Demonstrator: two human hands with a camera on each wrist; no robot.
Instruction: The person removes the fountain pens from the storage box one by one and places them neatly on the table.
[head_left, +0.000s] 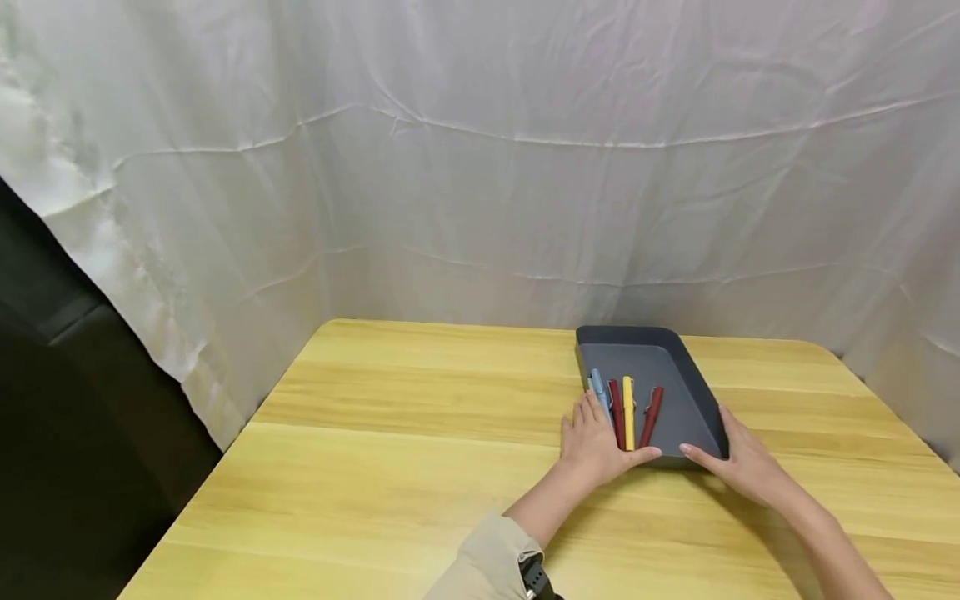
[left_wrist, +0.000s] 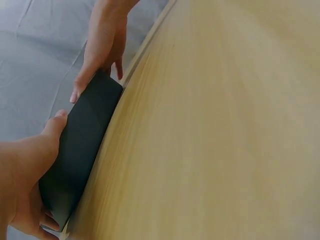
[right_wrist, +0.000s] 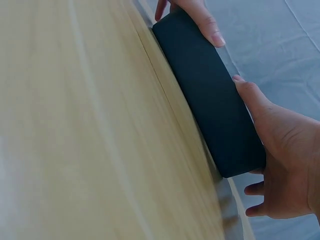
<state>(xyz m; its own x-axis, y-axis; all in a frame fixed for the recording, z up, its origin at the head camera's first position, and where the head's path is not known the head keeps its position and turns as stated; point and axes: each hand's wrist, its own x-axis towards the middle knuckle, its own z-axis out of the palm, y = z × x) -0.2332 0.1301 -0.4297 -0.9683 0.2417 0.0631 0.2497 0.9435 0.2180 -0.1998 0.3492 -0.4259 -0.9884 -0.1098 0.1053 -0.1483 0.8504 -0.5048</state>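
Near-left corner of the dark grey tray (head_left: 686,412) gripped by the left hand (head_left: 594,450): fingers laid along the left wall, thumb stretched over the near rim. Near-right corner held likewise by the right hand (head_left: 750,467), fingers set against the right wall, thumb on the near rim. Thumb tips pointed toward each other, a gap left between. Left forearm covered by a beige sleeve (head_left: 483,554); right forearm bared.

Pens seen in the head view only; the tray's outer near wall best shown by the wrist views.

Tray set right of middle on the wooden table (head_left: 360,475), its far end near the far edge, long axis run from far edge toward near. Inside, from left: pale blue pen (head_left: 598,386), dark red pen (head_left: 617,412), yellow pen (head_left: 628,417), second dark red pen (head_left: 653,412); all laid roughly lengthwise, the last slanted, its far end tipped rightward.
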